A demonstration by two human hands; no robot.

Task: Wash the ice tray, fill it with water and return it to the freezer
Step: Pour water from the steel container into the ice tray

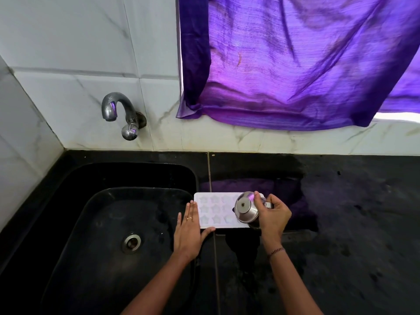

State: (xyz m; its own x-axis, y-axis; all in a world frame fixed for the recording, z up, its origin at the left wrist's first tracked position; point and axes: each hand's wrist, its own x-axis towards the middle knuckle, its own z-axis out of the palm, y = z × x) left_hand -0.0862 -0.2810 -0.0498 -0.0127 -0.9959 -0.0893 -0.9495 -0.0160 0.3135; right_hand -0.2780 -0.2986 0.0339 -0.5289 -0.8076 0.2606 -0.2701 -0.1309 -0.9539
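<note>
I found the black counter (363,223) to the right of the ice tray (216,210) open, with room for a hand to pass along it to the wall. The tray lay on the counter at the right rim of the sink (145,176). Its left end was blocked by the left hand (188,233), laid flat against it. Its right end was covered by the right hand (273,215) and the tilted steel vessel (246,209) it gripped. The sink basin stood open from above. The tap (118,110) projected from the wall behind the sink, and the purple curtain (295,64) hung down to the ledge behind the counter.
</note>
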